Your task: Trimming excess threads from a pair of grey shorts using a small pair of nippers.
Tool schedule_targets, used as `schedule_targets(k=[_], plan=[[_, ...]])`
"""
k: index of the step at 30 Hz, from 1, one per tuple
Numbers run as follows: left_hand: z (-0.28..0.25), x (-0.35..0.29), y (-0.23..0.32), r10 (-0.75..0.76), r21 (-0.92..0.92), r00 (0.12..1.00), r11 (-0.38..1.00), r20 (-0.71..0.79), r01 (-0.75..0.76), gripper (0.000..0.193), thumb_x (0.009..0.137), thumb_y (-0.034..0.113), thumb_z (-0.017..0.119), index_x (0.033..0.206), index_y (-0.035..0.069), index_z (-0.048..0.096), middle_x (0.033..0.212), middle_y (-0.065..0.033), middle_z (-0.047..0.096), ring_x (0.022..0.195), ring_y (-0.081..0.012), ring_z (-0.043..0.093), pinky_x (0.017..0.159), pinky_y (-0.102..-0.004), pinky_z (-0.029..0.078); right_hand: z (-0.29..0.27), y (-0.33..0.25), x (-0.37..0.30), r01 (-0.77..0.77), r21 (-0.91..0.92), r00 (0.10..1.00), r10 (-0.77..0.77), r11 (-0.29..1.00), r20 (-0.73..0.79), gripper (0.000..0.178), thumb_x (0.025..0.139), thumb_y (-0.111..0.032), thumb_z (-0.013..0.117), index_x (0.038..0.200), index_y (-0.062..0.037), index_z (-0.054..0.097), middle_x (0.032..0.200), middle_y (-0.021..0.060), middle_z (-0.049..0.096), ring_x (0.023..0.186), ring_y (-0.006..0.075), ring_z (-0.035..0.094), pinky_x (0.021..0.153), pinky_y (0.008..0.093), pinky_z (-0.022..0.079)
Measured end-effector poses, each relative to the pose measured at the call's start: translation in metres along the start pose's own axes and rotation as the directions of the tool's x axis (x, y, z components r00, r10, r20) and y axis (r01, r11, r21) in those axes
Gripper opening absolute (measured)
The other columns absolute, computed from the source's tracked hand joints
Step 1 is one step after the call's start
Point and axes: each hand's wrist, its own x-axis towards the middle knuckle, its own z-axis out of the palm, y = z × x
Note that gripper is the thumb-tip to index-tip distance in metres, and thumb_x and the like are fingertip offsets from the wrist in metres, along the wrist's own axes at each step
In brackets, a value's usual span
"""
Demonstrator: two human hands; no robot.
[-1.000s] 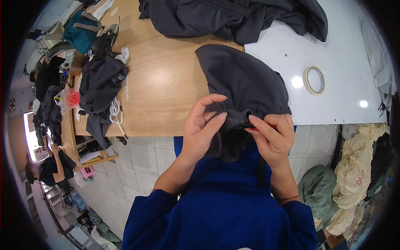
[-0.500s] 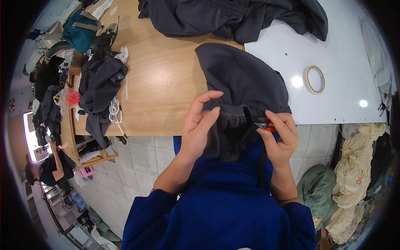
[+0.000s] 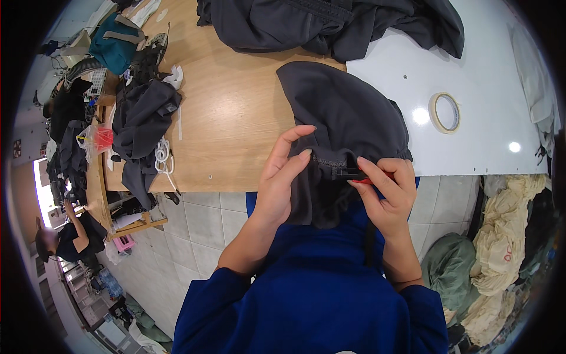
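A dark grey garment lies over the table's front edge, its gathered opening hanging toward me. My left hand pinches the stitched rim of that opening between thumb and forefinger. Small thread snips with red handles sit in my right hand, gripped between thumb and fingers. Their dark blades point left and lie against the cloth beside the seam. Dark fabric behind makes the blade tips hard to see.
Another dark grey garment pile covers the far side of the table. A tape roll lies on the white tabletop at right. To the left are more dark cloth and a white cord. Cream fabric bundles stand at right; a person works far left.
My right hand has moved left with the snips, bringing the blades to the seam at the opening. My left hand has stayed nearly still.
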Motion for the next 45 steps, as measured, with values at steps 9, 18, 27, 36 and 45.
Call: schedule_targets(k=[9,18,27,36,45], plan=[[0.002,-0.001,0.002,-0.017,0.010,1.000,1.000,0.024,0.017,0.037,0.091,0.002,0.044,0.128,0.003,0.040,0.099,-0.0055,0.062,0.091,-0.0068,0.058,0.085,-0.0209,0.042,0.001,-0.003,0.004,0.046,-0.050,0.998,-0.047,0.998,-0.029,0.039,0.054,-0.012,0.079,0.092,-0.0136,0.072,0.074,0.0008,0.050,0.064,0.0159,0.044,0.054,0.0265,0.035],[-0.005,-0.003,0.002,-0.020,0.029,0.999,0.999,0.043,0.019,0.036,0.091,0.003,0.047,0.126,0.002,0.042,0.099,-0.0053,0.062,0.093,-0.0068,0.058,0.086,-0.0204,0.041,0.001,-0.001,0.002,0.039,0.004,0.999,-0.039,0.999,-0.018,0.039,0.055,-0.009,0.079,0.094,-0.0117,0.072,0.072,0.0004,0.051,0.065,0.0158,0.045,0.056,0.0260,0.037],[-0.018,-0.003,0.003,0.217,0.468,0.913,0.803,0.346,-0.368,0.018,0.073,-0.009,0.056,0.085,0.002,0.064,0.098,-0.0100,0.066,0.091,-0.0167,0.058,0.081,-0.0270,0.045,0.013,0.009,-0.010,-0.318,0.351,0.947,0.276,0.881,0.164,0.027,0.066,0.006,0.068,0.091,-0.0031,0.060,0.061,-0.0002,0.042,0.052,0.0076,0.039,0.050,0.0202,0.032],[-0.022,-0.002,0.006,0.608,0.600,0.618,0.273,0.498,-0.752,0.023,0.058,-0.013,0.054,0.070,0.004,0.065,0.101,-0.0153,0.066,0.086,-0.0252,0.060,0.072,-0.0295,0.048,0.020,0.011,-0.015,-0.101,0.334,0.982,0.149,0.937,-0.120,0.021,0.069,0.006,0.069,0.081,-0.0038,0.055,0.063,0.0016,0.045,0.050,0.0078,0.041,0.048,0.0194,0.033],[-0.077,0.022,0.055,0.619,0.587,0.656,0.745,-0.431,-0.317,0.026,0.085,-0.001,0.046,0.109,0.001,0.058,0.126,-0.0122,0.052,0.118,-0.0233,0.048,0.101,-0.0318,0.034,0.001,0.033,-0.017,-0.393,0.523,0.884,0.468,0.756,-0.013,0.017,0.094,-0.010,0.049,0.105,-0.0003,0.058,0.077,-0.0011,0.047,0.066,0.0028,0.038,0.059,0.0154,0.029]])
